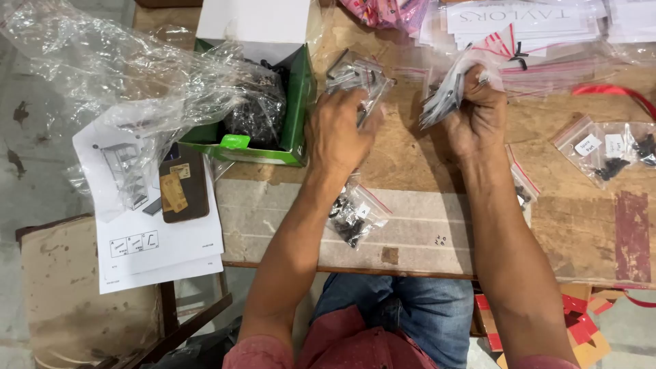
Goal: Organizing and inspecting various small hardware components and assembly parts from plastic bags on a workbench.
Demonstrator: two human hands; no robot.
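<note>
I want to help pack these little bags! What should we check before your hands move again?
1. Left hand has a grip on a clear bag of metal parts: ok.
2. Right hand holds its bundle of bags: ok.
3. Small screw bag lies fully on the table: ok.
4. Green box open: ok.
5. Held bags sealed: cannot tell.

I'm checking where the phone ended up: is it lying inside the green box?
No, the phone lies outside the green box, on the instruction sheet beside it.
</note>
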